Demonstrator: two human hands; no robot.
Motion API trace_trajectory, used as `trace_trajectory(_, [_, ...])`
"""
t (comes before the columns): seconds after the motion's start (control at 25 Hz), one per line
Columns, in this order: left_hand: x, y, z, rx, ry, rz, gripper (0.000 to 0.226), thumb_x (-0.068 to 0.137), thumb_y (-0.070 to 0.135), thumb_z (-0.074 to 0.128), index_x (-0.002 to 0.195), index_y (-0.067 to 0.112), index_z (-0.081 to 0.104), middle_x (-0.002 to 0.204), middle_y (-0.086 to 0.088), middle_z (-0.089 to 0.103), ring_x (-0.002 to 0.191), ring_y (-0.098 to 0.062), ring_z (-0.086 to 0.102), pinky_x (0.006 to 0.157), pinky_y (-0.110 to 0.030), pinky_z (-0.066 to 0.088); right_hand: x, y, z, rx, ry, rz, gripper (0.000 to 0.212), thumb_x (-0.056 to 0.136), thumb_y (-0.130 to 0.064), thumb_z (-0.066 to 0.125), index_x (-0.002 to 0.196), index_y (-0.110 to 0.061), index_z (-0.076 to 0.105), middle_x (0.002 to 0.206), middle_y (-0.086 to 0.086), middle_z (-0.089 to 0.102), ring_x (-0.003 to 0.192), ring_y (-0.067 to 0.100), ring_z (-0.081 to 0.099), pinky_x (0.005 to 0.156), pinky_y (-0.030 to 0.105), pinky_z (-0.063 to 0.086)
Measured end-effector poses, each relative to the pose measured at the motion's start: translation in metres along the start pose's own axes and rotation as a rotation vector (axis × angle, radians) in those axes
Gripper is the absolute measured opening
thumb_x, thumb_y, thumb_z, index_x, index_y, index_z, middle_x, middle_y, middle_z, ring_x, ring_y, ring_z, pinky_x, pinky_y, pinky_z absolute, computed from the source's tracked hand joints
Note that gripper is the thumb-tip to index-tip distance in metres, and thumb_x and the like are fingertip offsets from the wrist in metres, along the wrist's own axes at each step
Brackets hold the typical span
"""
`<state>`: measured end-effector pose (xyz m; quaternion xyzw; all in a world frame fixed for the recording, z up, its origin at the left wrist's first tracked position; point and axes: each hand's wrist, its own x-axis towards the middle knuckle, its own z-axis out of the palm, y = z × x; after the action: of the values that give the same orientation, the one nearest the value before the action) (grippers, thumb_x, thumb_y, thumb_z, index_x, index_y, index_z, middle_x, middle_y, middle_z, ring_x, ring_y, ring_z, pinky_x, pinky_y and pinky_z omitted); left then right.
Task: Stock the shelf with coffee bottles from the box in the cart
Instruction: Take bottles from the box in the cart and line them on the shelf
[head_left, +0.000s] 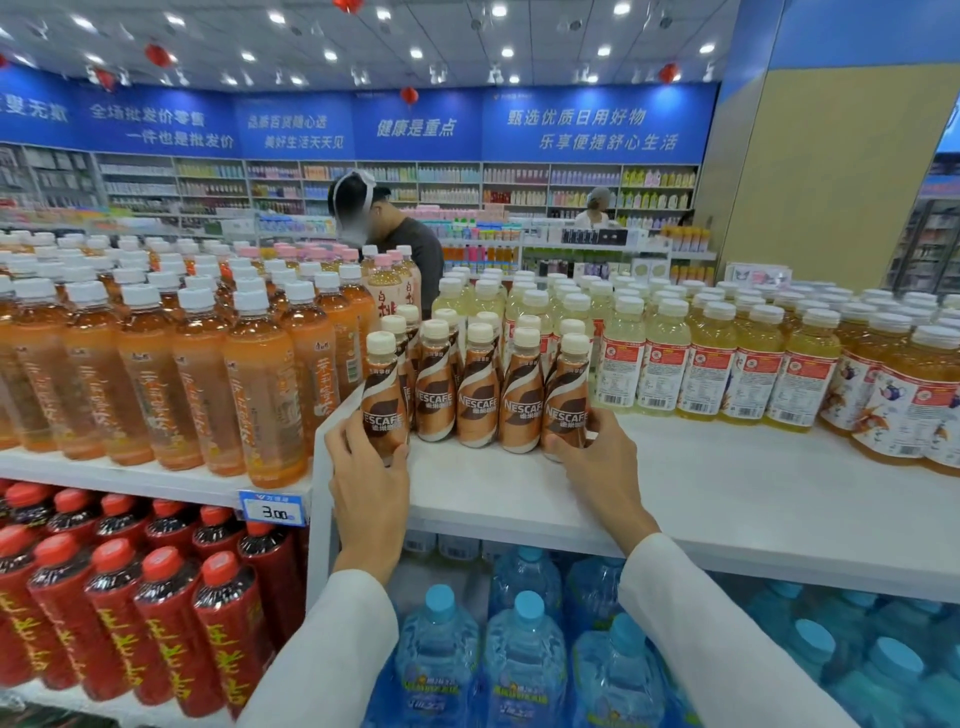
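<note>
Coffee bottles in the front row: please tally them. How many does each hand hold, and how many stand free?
Held by left hand: 1 bottle
Held by right hand: 1 bottle
Standing free: 3
Total: 5

The coffee bottles (478, 400) wear copper-brown labels crossed by a cream swirl, with cream caps, on a white shelf (675, 483). Beside them are orange tea bottles (208, 384) with white caps and pale yellow drinks (711, 364) with red-and-white labels; below, dark red bottles (171, 623) carry yellow characters, and water jugs (524, 660) are clear blue with sky-blue caps.
</note>
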<state>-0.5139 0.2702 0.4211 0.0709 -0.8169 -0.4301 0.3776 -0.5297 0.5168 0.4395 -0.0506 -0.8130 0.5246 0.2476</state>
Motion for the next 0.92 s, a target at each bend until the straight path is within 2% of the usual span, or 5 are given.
trace_trajectory(0.28, [0.0047, 0.0018, -0.0016, 0.109, -0.032, -0.021, 0.061, 0.095, 0.019, 0.070, 0.148, 0.012, 0.041, 0.142, -0.011, 0.047, 0.125, -0.035, 0.056, 0.098, -0.046, 0.050, 0.0037, 0.0034, 0.0021, -0.003, -0.013, 0.013, 0.063, 0.085, -0.030, 0.080, 0.140, -0.019, 0.051, 0.136, 0.001, 0.063, 0.120, 0.022, 0.061, 0.106, 0.040, 0.048])
trace_trajectory(0.48, [0.0042, 0.0022, -0.0010, 0.112, -0.042, -0.043, 0.062, 0.097, 0.020, 0.067, 0.151, 0.013, 0.038, 0.145, -0.011, 0.047, 0.128, -0.034, 0.054, 0.101, -0.047, 0.049, 0.0045, 0.0049, 0.0007, 0.011, -0.026, 0.010, 0.063, 0.085, -0.030, 0.080, 0.140, -0.022, 0.051, 0.136, -0.001, 0.063, 0.119, 0.020, 0.062, 0.102, 0.035, 0.048])
trace_trajectory(0.56, [0.0026, 0.0028, 0.0000, 0.121, -0.041, -0.041, 0.062, 0.097, 0.020, 0.067, 0.151, 0.012, 0.038, 0.147, -0.011, 0.046, 0.130, -0.034, 0.053, 0.102, -0.047, 0.049, 0.0039, 0.0052, 0.0004, 0.023, -0.029, 0.007, 0.062, 0.085, -0.029, 0.080, 0.140, -0.022, 0.051, 0.135, -0.001, 0.064, 0.118, 0.020, 0.062, 0.104, 0.038, 0.049])
trace_trajectory(0.76, [0.0019, 0.0055, 0.0018, 0.134, 0.004, -0.007, 0.057, 0.093, 0.017, 0.073, 0.141, 0.009, 0.045, 0.145, -0.012, 0.041, 0.114, -0.037, 0.062, 0.091, -0.045, 0.054, 0.0044, 0.0050, 0.0006, 0.004, -0.027, 0.001, 0.063, 0.086, -0.030, 0.079, 0.141, -0.022, 0.050, 0.137, -0.001, 0.062, 0.120, 0.020, 0.061, 0.105, 0.038, 0.047])
trace_trajectory(0.92, [0.0037, 0.0048, 0.0024, 0.114, -0.007, -0.026, 0.055, 0.094, 0.022, 0.072, 0.141, 0.009, 0.046, 0.139, -0.011, 0.049, 0.120, -0.033, 0.059, 0.093, -0.044, 0.053, 0.0057, 0.0073, 0.0022, 0.000, -0.024, -0.005, 0.063, 0.085, -0.030, 0.080, 0.141, -0.022, 0.050, 0.137, 0.000, 0.063, 0.120, 0.020, 0.061, 0.105, 0.038, 0.048])
